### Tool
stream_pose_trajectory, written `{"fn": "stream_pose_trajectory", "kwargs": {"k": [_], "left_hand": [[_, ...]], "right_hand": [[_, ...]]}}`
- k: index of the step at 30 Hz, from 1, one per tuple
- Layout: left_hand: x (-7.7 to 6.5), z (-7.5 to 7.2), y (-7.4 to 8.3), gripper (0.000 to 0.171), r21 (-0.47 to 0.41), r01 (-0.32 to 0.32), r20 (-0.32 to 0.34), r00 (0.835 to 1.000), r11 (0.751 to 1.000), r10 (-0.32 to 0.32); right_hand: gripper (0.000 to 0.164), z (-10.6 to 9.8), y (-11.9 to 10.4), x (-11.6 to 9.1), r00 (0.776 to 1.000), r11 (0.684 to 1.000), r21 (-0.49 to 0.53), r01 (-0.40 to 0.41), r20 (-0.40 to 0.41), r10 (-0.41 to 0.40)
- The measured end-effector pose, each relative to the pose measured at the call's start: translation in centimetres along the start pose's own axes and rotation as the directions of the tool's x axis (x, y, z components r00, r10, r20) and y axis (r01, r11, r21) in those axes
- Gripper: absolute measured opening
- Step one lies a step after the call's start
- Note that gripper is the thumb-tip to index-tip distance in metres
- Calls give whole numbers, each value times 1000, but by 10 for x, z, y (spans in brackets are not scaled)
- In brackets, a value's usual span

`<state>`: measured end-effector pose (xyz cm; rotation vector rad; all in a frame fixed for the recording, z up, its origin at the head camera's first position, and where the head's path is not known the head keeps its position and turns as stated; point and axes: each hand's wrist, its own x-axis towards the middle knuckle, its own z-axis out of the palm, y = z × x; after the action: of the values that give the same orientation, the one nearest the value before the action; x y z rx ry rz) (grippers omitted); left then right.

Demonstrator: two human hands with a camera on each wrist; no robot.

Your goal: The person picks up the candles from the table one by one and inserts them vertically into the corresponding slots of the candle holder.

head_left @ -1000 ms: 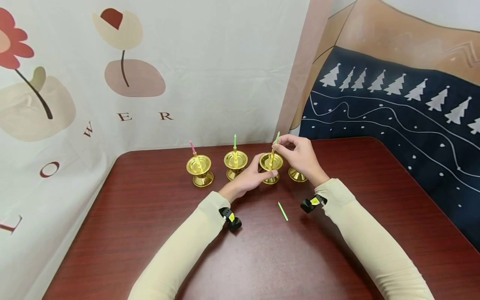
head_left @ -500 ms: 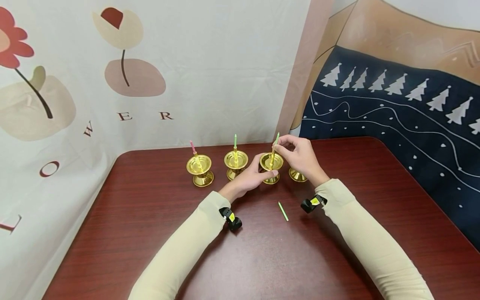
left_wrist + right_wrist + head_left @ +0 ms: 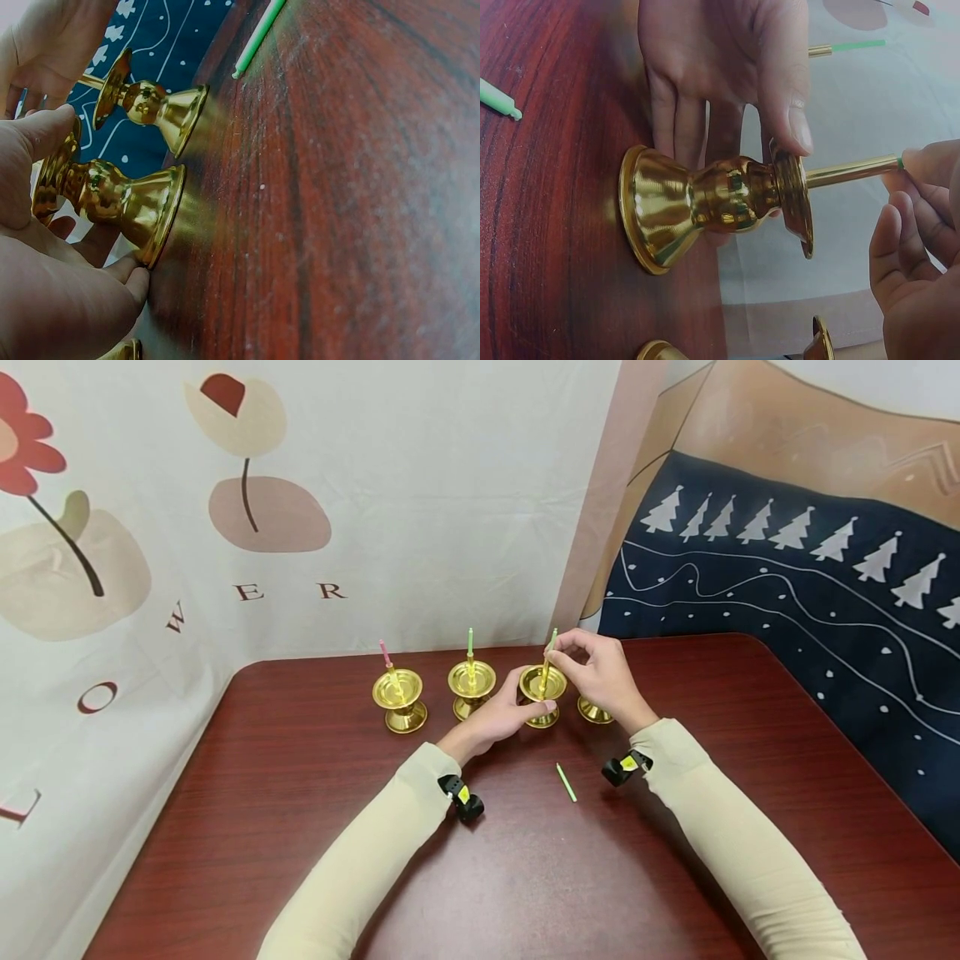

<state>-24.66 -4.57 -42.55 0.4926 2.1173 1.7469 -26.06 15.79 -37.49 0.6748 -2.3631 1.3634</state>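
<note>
In the head view, my left hand (image 3: 498, 710) holds a gold candle holder (image 3: 534, 683), third from the left, which stands upright on the table. The left wrist view shows that hand's thumb (image 3: 52, 131) at the dish and its fingers round the far side. My right hand (image 3: 603, 675) pinches a thin green candle (image 3: 554, 637) at the top of the holder's tube (image 3: 851, 172). Only a sliver of green shows there in the right wrist view, the rest being hidden by fingers. Another green candle (image 3: 566, 782) lies loose on the table nearer to me.
Left of my hands stand two gold holders, one with a pink candle (image 3: 385, 653), one with a green candle (image 3: 470, 643). A further gold holder (image 3: 595, 711) is partly hidden behind my right hand. Printed cloths (image 3: 450, 510) hang behind the dark red table (image 3: 300, 793).
The green candle in my right fingers has sunk very slightly and stands a little more upright. My left hand and the holder have kept their place.
</note>
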Motion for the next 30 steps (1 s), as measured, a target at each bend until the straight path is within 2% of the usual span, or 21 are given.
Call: {"fn": "stream_pose_trajectory", "kwargs": {"k": [12, 23, 30], "left_hand": [[0, 0, 0, 82, -4, 19, -1, 1000, 1000, -19], [1, 1, 0, 83, -1, 27, -9, 1000, 1000, -27], [1, 1, 0, 84, -11, 29, -8, 1000, 1000, -29]], "right_hand": [[1, 0, 3, 1, 1000, 1000, 11, 19, 3, -19], [8, -1, 4, 1, 999, 1000, 6, 28, 19, -28], [4, -1, 4, 0, 999, 1000, -11, 29, 18, -29]]}}
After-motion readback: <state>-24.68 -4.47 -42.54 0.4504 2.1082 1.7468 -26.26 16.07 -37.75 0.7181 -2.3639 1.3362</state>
